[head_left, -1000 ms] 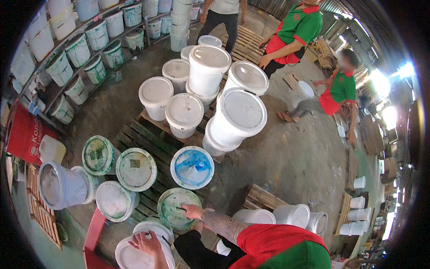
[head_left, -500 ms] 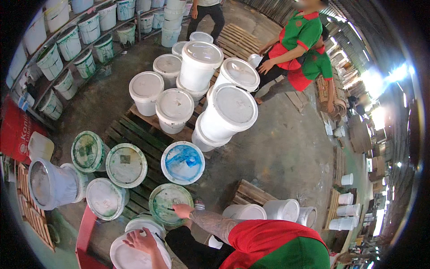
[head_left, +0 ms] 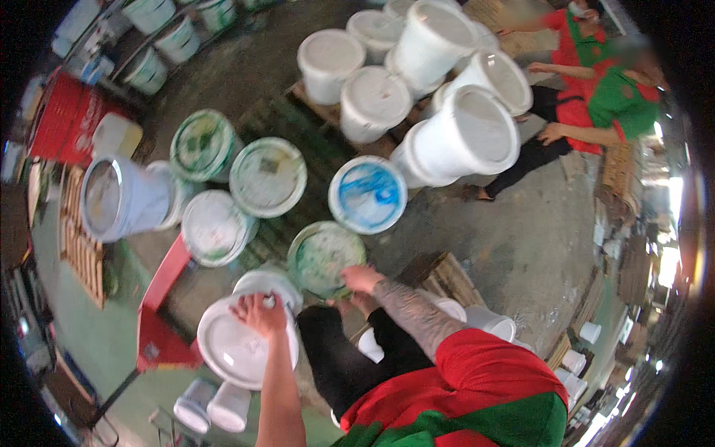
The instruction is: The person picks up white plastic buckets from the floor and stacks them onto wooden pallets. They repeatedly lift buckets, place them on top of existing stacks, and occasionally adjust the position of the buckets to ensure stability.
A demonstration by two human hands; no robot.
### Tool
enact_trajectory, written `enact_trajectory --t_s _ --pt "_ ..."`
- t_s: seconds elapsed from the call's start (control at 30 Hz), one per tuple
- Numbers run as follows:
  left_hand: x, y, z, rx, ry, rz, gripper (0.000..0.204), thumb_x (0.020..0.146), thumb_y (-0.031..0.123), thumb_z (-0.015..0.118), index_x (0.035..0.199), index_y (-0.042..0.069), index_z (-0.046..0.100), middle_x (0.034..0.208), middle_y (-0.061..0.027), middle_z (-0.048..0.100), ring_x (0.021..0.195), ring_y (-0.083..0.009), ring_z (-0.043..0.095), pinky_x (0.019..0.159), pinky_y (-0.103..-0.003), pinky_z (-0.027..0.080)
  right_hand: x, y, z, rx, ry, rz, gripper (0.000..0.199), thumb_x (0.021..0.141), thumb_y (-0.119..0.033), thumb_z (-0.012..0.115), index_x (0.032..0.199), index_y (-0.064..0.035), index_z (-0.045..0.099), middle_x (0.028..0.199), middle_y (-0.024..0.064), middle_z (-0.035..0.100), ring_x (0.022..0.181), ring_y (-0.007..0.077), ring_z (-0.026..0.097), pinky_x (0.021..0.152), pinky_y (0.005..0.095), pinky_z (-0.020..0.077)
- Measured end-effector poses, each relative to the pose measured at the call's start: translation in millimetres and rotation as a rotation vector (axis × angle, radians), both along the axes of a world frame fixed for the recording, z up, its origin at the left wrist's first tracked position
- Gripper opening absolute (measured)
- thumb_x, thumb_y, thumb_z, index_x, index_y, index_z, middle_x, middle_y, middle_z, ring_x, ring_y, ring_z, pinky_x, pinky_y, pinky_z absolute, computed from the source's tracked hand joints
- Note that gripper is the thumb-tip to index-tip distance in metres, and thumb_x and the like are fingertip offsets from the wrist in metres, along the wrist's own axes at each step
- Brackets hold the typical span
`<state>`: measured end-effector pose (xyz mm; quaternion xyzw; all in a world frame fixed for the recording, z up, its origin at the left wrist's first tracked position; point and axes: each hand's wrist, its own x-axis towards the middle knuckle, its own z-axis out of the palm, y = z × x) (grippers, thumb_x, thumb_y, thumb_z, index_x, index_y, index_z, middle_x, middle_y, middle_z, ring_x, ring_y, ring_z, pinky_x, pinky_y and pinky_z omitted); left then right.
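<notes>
My left hand [head_left: 261, 314] lies with its fingers spread on the white lid of a pail [head_left: 242, 350], at the lower middle. Behind that pail another white pail [head_left: 269, 287] partly shows. At the near rim of a green-stained pail [head_left: 322, 257] is my right hand [head_left: 363, 279], its fingers curled closed; what they hold, if anything, is hidden. Just beyond stands a pail with a blue-smeared lid [head_left: 367, 195]. To the left are two more stained pails, one with a square patch on its lid [head_left: 268, 179] and one with dark green smears [head_left: 201, 145].
White lidded pails [head_left: 447, 138], some stacked, crowd the far middle on a pallet. Two people in red and green shirts [head_left: 596, 112] are at the far right. A red pallet jack [head_left: 160, 335] stands at left, below a pail lying tilted [head_left: 112, 197]. Shelves of pails [head_left: 179, 41] line the far left.
The view has shifted, so the pails appear higher and farther right. My left hand stays on the white lid and my right hand stays by the green-stained pail. The two people have changed posture.
</notes>
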<state>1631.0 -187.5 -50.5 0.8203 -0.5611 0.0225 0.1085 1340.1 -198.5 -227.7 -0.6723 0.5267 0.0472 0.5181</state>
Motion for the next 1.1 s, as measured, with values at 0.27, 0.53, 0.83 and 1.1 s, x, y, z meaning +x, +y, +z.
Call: enact_trajectory --t_s 0.27,0.53,0.83,1.1 --pt "-9 -10 11 0.045 -0.003 0.013 0.017 0.074 0.028 0.075 0.079 0.013 0.068 0.095 -0.0053 0.068 0.115 -0.0300 0.056 0.119 -0.057 0.019 -53 7 19 0.129 0.302 -0.015 0.029 0.087 -0.025 0.054 0.099 -0.0069 0.071 0.104 0.0231 0.069 0.099 0.0423 0.065 0.085 0.0540 0.0514" --pt "-9 -9 3 0.048 -0.014 0.012 0.016 0.075 0.026 0.075 0.076 0.015 0.065 0.096 -0.0054 0.067 0.114 -0.0295 0.056 0.118 -0.058 0.021 -84 41 35 0.143 0.250 -0.056 0.027 0.093 -0.027 0.052 0.103 -0.0082 0.069 0.098 0.0216 0.069 0.094 0.0425 0.065 0.082 0.0545 0.0506" --pt "-13 -1 14 0.055 -0.020 0.006 0.020 0.076 0.035 0.076 0.079 0.016 0.070 0.097 -0.0043 0.068 0.118 -0.0279 0.054 0.118 -0.055 0.020 -112 79 122 0.127 0.236 -0.126 0.030 0.096 -0.029 0.054 0.114 -0.0081 0.066 0.110 0.0188 0.068 0.104 0.0412 0.062 0.088 0.0524 0.0489" --pt "-11 13 24 0.295 -0.070 -0.027 0.036 0.082 0.048 0.069 0.089 0.012 0.073 0.107 -0.0101 0.065 0.125 -0.0312 0.048 0.120 -0.056 0.014 -184 127 204 -0.076 0.253 -0.523 0.031 0.095 -0.031 0.056 0.110 -0.0083 0.069 0.105 0.0185 0.071 0.101 0.0394 0.066 0.088 0.0475 0.0517"
